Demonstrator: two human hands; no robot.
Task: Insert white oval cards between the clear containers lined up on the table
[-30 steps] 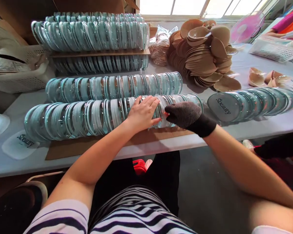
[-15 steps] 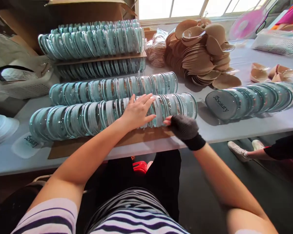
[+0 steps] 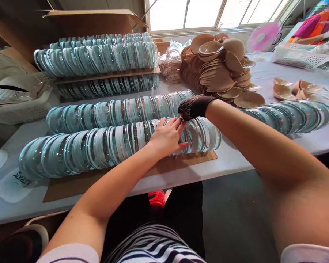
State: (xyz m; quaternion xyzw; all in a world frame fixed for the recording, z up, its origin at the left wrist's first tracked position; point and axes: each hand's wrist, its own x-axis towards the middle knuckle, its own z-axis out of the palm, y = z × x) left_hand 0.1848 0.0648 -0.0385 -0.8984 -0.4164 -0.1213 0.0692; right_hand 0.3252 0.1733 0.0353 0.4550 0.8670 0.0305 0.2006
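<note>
My left hand (image 3: pixel 168 138), bare, rests with fingers spread on the front row of clear, round plastic packages (image 3: pixel 101 148). These stand on edge, pressed together, with pale blue rims, on a flat piece of brown cardboard (image 3: pixel 205 156). My right hand (image 3: pixel 193 107), in a dark fingerless glove, is over the top of this row, touching or close to my left fingertips. Its fingers are curled down, and what lies between them is hidden. Just behind runs a second row of the same packages (image 3: pixel 98 113).
More packages (image 3: pixel 98 58) are stacked at the back left, beside a white basket (image 3: pixel 24 109). Tan moulded cups (image 3: pixel 216 75) are heaped near the window. Another package row (image 3: pixel 287 115) lies on the right, partly behind my right arm. A pink fan (image 3: pixel 263 36) and a person's arm (image 3: pixel 309 39) show beyond.
My right hand has gone from the front side of the near row up over its top, beside my left fingers. My left hand stays on the row. The view has shifted slightly.
</note>
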